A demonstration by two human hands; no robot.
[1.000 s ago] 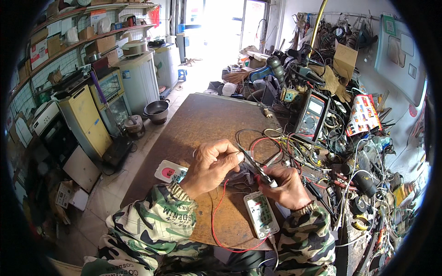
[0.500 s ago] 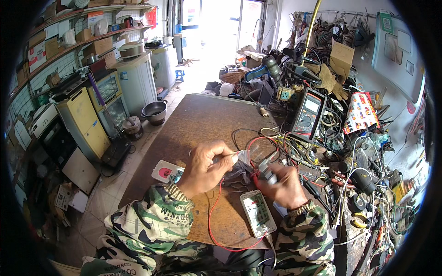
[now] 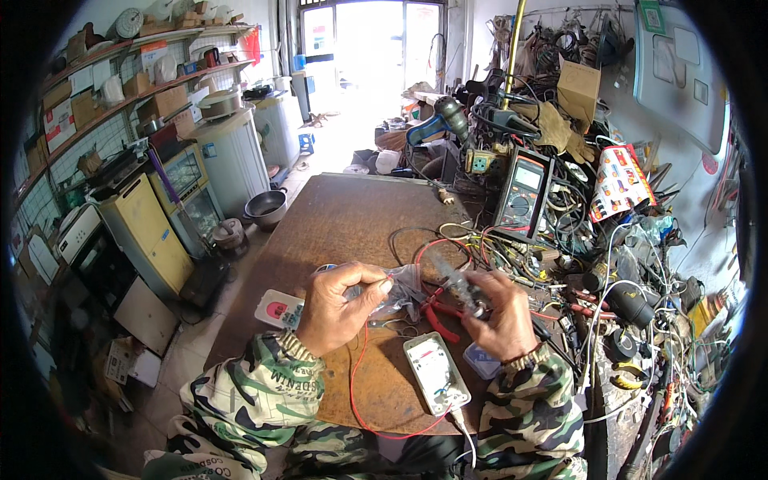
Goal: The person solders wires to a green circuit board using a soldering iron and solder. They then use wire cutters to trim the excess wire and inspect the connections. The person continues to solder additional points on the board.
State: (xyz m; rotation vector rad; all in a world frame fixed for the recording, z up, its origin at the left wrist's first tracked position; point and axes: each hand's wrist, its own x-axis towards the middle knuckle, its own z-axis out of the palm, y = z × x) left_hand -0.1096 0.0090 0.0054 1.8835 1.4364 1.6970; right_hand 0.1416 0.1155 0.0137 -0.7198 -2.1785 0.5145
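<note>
My left hand (image 3: 340, 308) is closed in a pinch above the table; what its fingertips hold is too small to make out. Held in my right hand (image 3: 504, 316) is a grey metal tool (image 3: 454, 282), smeared by motion, its kind unclear. Between and below the hands lie a crumpled clear plastic bag (image 3: 400, 292) and red-handled pliers (image 3: 438, 324). An open white plastic case (image 3: 436, 376) with a white cable rests near the front edge. A red wire (image 3: 357, 392) loops from beneath my left hand toward it. Partly behind my left wrist sits another white case piece (image 3: 276, 310) with a red patch.
A multimeter (image 3: 524, 192) stands at the right of the brown table (image 3: 360, 208), amid tangled cables (image 3: 480, 252). Tools and a black tape roll (image 3: 622, 346) crowd the right side. A heat gun (image 3: 440, 120) lies behind. Shelves and cabinets line the left wall; a pot (image 3: 266, 208) stands on the floor.
My hands have moved apart. The grey tool has risen away from my left fingertips, and the red-handled pliers now show plainly on the table. The view has shifted slightly.
</note>
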